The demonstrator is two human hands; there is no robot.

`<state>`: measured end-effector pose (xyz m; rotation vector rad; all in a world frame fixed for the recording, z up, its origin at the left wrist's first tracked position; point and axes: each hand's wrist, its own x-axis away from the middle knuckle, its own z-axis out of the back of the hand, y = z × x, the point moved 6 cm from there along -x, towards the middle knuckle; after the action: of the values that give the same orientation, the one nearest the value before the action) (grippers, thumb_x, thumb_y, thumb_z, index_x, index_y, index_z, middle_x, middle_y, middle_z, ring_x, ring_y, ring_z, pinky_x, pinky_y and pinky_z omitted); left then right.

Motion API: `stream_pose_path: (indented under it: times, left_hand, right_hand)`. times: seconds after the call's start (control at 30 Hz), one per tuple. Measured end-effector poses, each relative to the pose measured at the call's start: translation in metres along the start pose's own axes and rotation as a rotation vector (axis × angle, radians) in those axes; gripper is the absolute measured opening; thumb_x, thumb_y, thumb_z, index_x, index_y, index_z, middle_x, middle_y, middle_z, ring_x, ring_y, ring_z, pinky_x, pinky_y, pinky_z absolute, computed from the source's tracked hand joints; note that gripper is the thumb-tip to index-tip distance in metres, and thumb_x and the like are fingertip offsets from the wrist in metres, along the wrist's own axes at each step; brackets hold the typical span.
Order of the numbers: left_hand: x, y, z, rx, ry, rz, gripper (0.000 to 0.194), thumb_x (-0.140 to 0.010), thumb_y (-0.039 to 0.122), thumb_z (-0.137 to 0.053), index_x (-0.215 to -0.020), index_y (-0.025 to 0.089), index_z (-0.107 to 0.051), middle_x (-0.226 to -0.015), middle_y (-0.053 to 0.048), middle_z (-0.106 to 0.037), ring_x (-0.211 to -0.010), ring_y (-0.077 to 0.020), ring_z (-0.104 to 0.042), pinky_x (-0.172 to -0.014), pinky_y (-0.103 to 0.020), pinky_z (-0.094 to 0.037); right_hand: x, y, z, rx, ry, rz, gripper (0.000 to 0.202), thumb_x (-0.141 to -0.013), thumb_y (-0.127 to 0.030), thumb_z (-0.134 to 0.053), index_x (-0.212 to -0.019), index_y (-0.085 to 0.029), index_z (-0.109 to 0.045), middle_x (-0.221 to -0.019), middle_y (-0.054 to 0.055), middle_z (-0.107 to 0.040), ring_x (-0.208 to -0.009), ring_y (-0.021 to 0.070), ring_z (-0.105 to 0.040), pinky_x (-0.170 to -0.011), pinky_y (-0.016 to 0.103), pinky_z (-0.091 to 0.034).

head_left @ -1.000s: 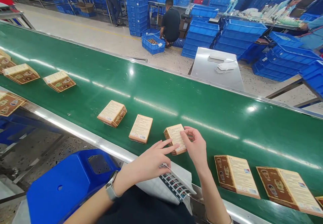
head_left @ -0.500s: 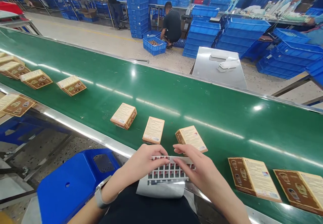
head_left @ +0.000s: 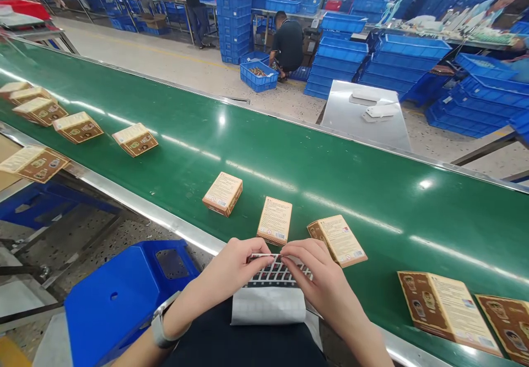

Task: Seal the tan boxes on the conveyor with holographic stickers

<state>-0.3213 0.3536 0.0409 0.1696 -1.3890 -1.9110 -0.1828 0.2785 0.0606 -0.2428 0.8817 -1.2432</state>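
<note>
Head view, and from my remote seat I have both hands at the near edge of the green conveyor belt (head_left: 351, 179). My left hand (head_left: 243, 259) is pinched narrow, thumb against fingers, on the gridded sheet (head_left: 273, 274); my right hand (head_left: 320, 268) pinches the same upper edge, and the fingertips almost meet there! The sheet sits over the belt's near edge, its pale backing (head_left: 268, 306) curling down towards the dark clothing.

Just beyond the hands lies a cream box (head_left: 275, 219), with a second box (head_left: 223, 193) to its left, farther in from the near edge. A third box (head_left: 341, 240) rests right beside my right hand, and a brown-sided carton (head_left: 458, 312) lies towards the belt's near right corner. Past the far edge, a co-worker (head_left: 289, 44) crouches next to a blue tray (head_left: 259, 83).
</note>
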Motion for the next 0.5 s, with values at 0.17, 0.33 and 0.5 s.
stream_pose_path:
  times: [0.17,0.33,0.5]
  left_hand:
    - [-0.002,-0.003,-0.001,-0.059,0.007,0.023,0.024,-0.094,0.034,-0.052,-0.083,0.017,-0.066,-0.073,0.002,-0.065,-0.066,-0.0133,-0.053,-0.060,-0.024,-0.036]
    - [-0.003,-0.007,-0.004,-0.071,-0.006,0.026,0.026,-0.095,0.036,-0.051,-0.083,0.018,-0.066,-0.071,0.003,-0.063,-0.065,-0.0125,-0.051,-0.060,-0.024,-0.036]
    - [-0.005,-0.007,-0.003,-0.067,0.019,0.002,0.027,-0.096,0.035,-0.051,-0.083,0.018,-0.067,-0.072,0.003,-0.065,-0.066,-0.0124,-0.053,-0.060,-0.023,-0.037]
  right_hand:
    - [0.003,-0.005,-0.004,0.104,0.059,0.048,0.017,-0.094,-0.005,-0.055,-0.100,-0.021,-0.059,-0.096,0.005,-0.069,-0.087,0.0197,-0.065,-0.082,0.038,-0.048]
    - [0.012,0.003,-0.010,0.071,0.043,-0.015,0.015,-0.095,-0.008,-0.054,-0.099,-0.022,-0.058,-0.096,0.005,-0.069,-0.089,0.0196,-0.064,-0.081,0.037,-0.050]
    - [0.020,0.007,-0.009,-0.023,0.037,-0.112,0.013,-0.096,-0.012,-0.053,-0.098,-0.023,-0.059,-0.102,0.007,-0.069,-0.098,0.0215,-0.064,-0.086,0.038,-0.051]
